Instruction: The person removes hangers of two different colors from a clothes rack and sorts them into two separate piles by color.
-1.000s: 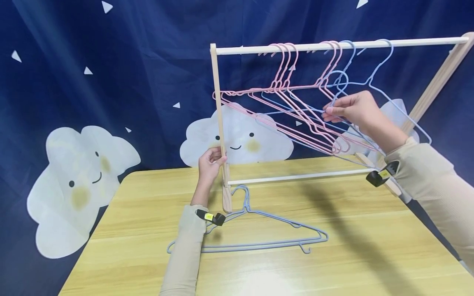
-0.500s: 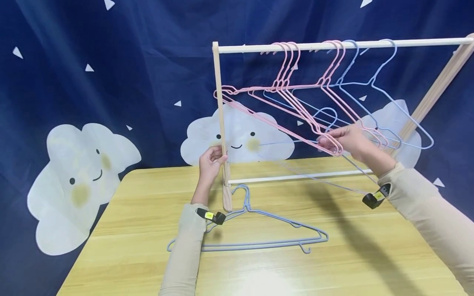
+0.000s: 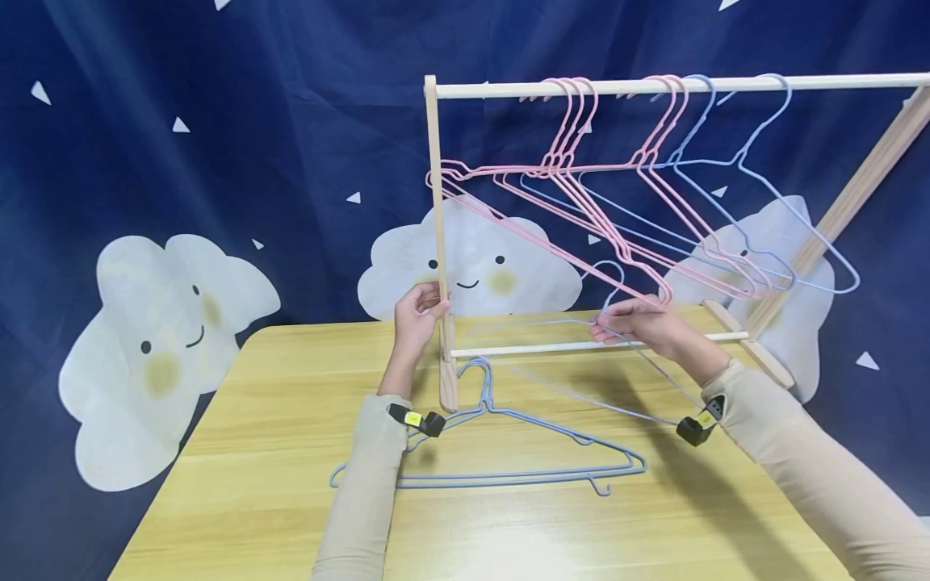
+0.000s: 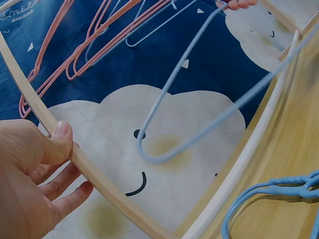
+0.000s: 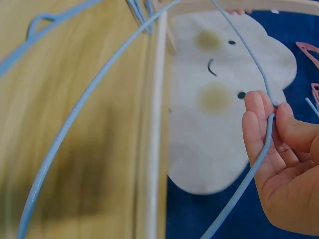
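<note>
My left hand [image 3: 419,316] grips the left upright [image 3: 438,218] of a small wooden clothes rack, thumb in front and fingers behind, as the left wrist view shows. Below the hanging hangers, my right hand [image 3: 639,323] pinches a blue hanger [image 5: 244,181] at the neck under its hook. That hanger tilts above the table, clear of the top rail [image 3: 501,90]. Pink hangers [image 3: 563,161] hang from the rail in two groups, with blue hangers [image 3: 770,186] to their right. More blue hangers [image 3: 508,482] lie stacked on the table, partly behind my left forearm.
The rack's lower white bar [image 3: 538,349] runs just above the wooden table [image 3: 240,452]. A wooden foot [image 3: 763,355] and slanted right post [image 3: 857,186] stand at the right. Behind hangs a dark blue curtain [image 3: 312,161] with cloud faces.
My right hand has moved down and left with the blue hanger, from beside the hanging hangers to below them. My left hand stays on the upright.
</note>
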Motion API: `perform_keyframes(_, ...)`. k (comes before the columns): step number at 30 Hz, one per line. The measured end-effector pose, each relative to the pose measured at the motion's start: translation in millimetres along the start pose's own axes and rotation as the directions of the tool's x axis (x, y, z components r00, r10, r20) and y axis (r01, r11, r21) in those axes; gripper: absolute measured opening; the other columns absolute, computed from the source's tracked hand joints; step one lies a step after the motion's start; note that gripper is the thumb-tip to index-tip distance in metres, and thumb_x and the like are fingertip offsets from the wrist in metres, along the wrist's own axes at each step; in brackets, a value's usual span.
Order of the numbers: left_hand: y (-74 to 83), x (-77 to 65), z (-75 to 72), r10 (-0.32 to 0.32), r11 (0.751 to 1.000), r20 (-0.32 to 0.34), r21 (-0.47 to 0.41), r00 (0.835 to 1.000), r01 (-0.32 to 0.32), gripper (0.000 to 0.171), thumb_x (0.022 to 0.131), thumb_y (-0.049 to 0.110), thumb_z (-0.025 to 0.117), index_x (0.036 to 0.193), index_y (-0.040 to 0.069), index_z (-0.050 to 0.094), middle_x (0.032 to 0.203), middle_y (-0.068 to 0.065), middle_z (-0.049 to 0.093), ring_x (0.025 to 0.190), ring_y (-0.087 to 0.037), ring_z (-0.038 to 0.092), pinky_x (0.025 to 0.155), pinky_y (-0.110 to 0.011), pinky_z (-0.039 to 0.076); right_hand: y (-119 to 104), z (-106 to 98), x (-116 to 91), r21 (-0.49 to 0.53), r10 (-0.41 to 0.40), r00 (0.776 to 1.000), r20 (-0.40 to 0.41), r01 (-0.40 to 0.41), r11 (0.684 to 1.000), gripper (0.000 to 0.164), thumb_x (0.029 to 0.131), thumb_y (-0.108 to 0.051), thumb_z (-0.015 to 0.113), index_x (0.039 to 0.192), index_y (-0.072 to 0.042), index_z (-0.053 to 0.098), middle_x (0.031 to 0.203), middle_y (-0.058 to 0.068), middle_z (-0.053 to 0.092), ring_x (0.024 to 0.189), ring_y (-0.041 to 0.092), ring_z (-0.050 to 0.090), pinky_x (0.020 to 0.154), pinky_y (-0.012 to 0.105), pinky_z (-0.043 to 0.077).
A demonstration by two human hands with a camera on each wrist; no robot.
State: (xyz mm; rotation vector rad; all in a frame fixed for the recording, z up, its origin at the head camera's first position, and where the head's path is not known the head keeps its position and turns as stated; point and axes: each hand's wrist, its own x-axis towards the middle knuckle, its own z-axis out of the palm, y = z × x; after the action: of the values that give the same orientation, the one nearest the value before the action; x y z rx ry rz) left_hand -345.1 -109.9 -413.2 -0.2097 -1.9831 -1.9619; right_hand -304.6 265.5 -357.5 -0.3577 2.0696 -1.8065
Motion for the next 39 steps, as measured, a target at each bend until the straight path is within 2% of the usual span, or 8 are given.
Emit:
perform_keyframes(4, 0.6, -0.3, -0.1, 0.001, 1.0, 0.002, 0.003, 1.0, -0.001, 0.029, 0.088, -0.01, 0.07, 0.117, -0.007, 0.067, 0.117, -0.028, 0.071, 0.108, -0.036, 0.069, 0.092, -0.023, 0.058, 10, 21, 6, -0.041, 0.084, 0.996, -0.034, -0.086, 0.995, 0.035, 0.103, -0.002, 0.055, 0.127, 0.023, 0.053, 0.091, 0.001, 0.079, 0.087, 0.011, 0.076, 0.088, 0.028, 0.062)
perform_keyframes(6, 1.0, -0.3, -0.4, 0.003, 1.0, 0.0, 0.004, 1.0, -0.003, 0.029, 0.088, -0.01, 0.071, 0.117, -0.007, 0.067, 0.116, -0.028, 0.071, 0.107, -0.034, 0.07, 0.093, -0.026, 0.059, 14, 32, 10, -0.041, 0.096, 0.995, -0.031, -0.098, 0.994, 0.042, 0.102, -0.002, 0.058, 0.13, 0.027, 0.047, 0.089, 0.002, 0.079, 0.085, 0.011, 0.076, 0.085, 0.028, 0.063)
perform_keyframes(13, 1.5, 1.0, -0.3, -0.006, 1.0, 0.004, 0.011, 1.0, 0.006, 0.029, 0.088, -0.01, 0.071, 0.117, -0.007, 0.067, 0.116, -0.027, 0.072, 0.108, -0.033, 0.069, 0.096, -0.027, 0.058, 22, 72, 25, -0.096, 0.122, 0.992, 0.043, -0.118, 0.988, 0.033, 0.101, -0.002, 0.059, 0.123, 0.022, 0.057, 0.09, 0.006, 0.078, 0.083, 0.012, 0.075, 0.082, 0.027, 0.063)
perform_keyframes(19, 2.6, 1.5, -0.2, -0.028, 1.0, 0.004, 0.003, 1.0, 0.028, 0.03, 0.088, -0.011, 0.07, 0.118, -0.007, 0.067, 0.117, -0.028, 0.071, 0.111, -0.037, 0.068, 0.099, -0.031, 0.058, 22, 105, 35, -0.059, 0.172, 0.982, 0.083, -0.168, 0.984, 0.028, 0.101, -0.001, 0.058, 0.118, 0.021, 0.061, 0.086, 0.008, 0.077, 0.079, 0.014, 0.075, 0.085, 0.035, 0.064)
perform_keyframes(24, 2.7, 2.4, 0.0, -0.043, 0.999, -0.002, 0.002, 0.999, 0.043, 0.03, 0.088, -0.012, 0.069, 0.118, -0.007, 0.067, 0.118, -0.028, 0.071, 0.112, -0.036, 0.068, 0.098, -0.03, 0.058, 27, 129, 44, -0.063, 0.21, 0.968, 0.136, -0.203, 0.977, 0.029, 0.102, -0.001, 0.057, 0.118, 0.022, 0.06, 0.082, 0.007, 0.076, 0.073, 0.013, 0.074, 0.077, 0.029, 0.064)
perform_keyframes(28, 3.5, 2.5, 0.4, -0.043, 0.999, -0.003, -0.005, 0.999, 0.043, 0.03, 0.088, -0.012, 0.069, 0.118, -0.007, 0.067, 0.118, -0.028, 0.07, 0.112, -0.036, 0.068, 0.097, -0.028, 0.058, 31, 145, 48, -0.068, 0.246, 0.954, 0.168, -0.238, 0.969, 0.031, 0.102, -0.002, 0.057, 0.12, 0.023, 0.058, 0.082, 0.008, 0.076, 0.073, 0.014, 0.074, 0.077, 0.03, 0.065)
perform_keyframes(33, 5.5, 1.6, 0.4, -0.042, 0.999, -0.004, -0.006, 0.999, 0.042, 0.03, 0.088, -0.011, 0.07, 0.118, -0.007, 0.067, 0.117, -0.028, 0.071, 0.111, -0.036, 0.068, 0.095, -0.027, 0.059, 38, 159, 52, -0.07, 0.285, 0.943, 0.175, -0.276, 0.958, 0.027, 0.102, -0.004, 0.059, 0.117, 0.018, 0.063, 0.083, 0.008, 0.076, 0.073, 0.015, 0.074, 0.087, 0.039, 0.063)
perform_keyframes(39, 5.6, 1.2, 0.0, -0.046, 0.999, -0.002, -0.004, 0.999, 0.046, 0.031, 0.088, -0.011, 0.07, 0.118, -0.006, 0.067, 0.117, -0.027, 0.071, 0.111, -0.034, 0.069, 0.092, -0.025, 0.059, 46, 168, 54, -0.138, 0.252, 0.963, 0.101, -0.237, 0.962, 0.02, 0.098, -0.001, 0.063, 0.11, 0.015, 0.068, 0.084, 0.017, 0.077, 0.071, 0.016, 0.074, 0.084, 0.042, 0.064)
